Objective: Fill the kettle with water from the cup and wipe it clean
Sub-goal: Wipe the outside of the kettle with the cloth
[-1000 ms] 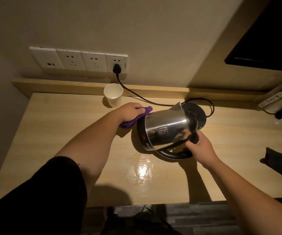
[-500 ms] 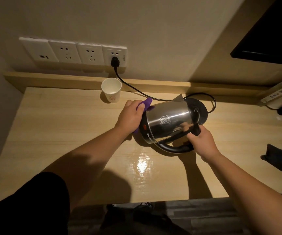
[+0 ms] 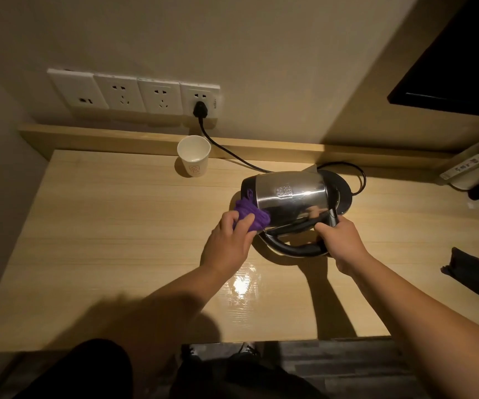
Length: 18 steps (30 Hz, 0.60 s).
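A steel kettle [image 3: 290, 197] with a black handle is held tilted on its side above the wooden table [image 3: 117, 240], its base end pointing left. My right hand [image 3: 339, 243] grips the black handle at the near right. My left hand [image 3: 229, 243] presses a bunched purple cloth [image 3: 251, 214] against the kettle's lower left side near the base. A white paper cup [image 3: 193, 156] stands upright at the back of the table, left of the kettle.
The black kettle base [image 3: 342, 194] lies behind the kettle, its cord [image 3: 232, 156] running to a wall socket [image 3: 200, 100]. A dark pouch [image 3: 474, 275] lies at the right edge. A power strip [image 3: 466, 165] and other items sit at the far right.
My left hand with the purple cloth has moved from the far side of the kettle's base end round to its near lower side. The kettle stays tilted in my right hand.
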Motion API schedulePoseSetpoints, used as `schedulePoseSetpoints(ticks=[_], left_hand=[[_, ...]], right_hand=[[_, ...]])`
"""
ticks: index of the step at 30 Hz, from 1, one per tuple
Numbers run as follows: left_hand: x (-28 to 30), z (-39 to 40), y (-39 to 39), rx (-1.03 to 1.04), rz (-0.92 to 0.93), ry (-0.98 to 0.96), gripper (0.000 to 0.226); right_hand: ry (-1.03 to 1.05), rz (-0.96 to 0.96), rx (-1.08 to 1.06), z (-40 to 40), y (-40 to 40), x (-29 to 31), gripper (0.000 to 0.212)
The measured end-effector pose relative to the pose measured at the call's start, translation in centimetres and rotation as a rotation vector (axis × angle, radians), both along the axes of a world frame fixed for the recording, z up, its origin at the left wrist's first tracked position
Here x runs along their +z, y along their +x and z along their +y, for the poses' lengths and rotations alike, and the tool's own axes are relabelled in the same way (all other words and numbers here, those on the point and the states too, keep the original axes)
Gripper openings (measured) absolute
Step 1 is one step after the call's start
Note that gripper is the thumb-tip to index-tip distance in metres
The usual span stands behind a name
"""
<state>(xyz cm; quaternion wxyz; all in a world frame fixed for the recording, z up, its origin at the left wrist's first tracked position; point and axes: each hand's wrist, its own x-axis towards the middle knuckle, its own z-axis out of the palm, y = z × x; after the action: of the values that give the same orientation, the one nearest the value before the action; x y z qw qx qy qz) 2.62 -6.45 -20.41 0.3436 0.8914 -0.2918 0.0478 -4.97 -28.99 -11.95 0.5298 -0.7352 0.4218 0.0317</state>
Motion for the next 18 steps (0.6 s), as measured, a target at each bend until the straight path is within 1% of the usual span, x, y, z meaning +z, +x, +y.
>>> schedulePoseSetpoints(ticks=[6,10,12,14,16,18], left_hand=[[-1.4,0.4,-0.7,-0.057,-0.068,0.091,0.046],[-2.0,0.6,-1.3,-0.075,-0.038,0.151,0.032],[-2.2,0.6,-1.5,-0.090,0.058,0.185,0.021],[-2.1,0.7,-1.5,-0.115,0.217,0.263,0.014],[-1.7,1.0,-1.2,-0.155,0.381,0.353,0.014],[-0.9,1.4,-1.0,-0.203,0.489,0.386,0.018]], right_hand=[[0.032,0.013,-0.037,0.5,-0.3,0.0,0.002],[0.017,0.020,-0.052,1.0,-0.4,0.1,0.002],[-0.017,0.011,-0.036,1.1,-0.3,0.2,0.001],[-0.044,0.006,-0.002,1.1,-0.3,0.3,0.002],[-0.057,0.011,0.040,1.4,-0.3,0.3,0.008],[-0.103,0.015,0.084,1.8,-0.3,0.3,0.014]])
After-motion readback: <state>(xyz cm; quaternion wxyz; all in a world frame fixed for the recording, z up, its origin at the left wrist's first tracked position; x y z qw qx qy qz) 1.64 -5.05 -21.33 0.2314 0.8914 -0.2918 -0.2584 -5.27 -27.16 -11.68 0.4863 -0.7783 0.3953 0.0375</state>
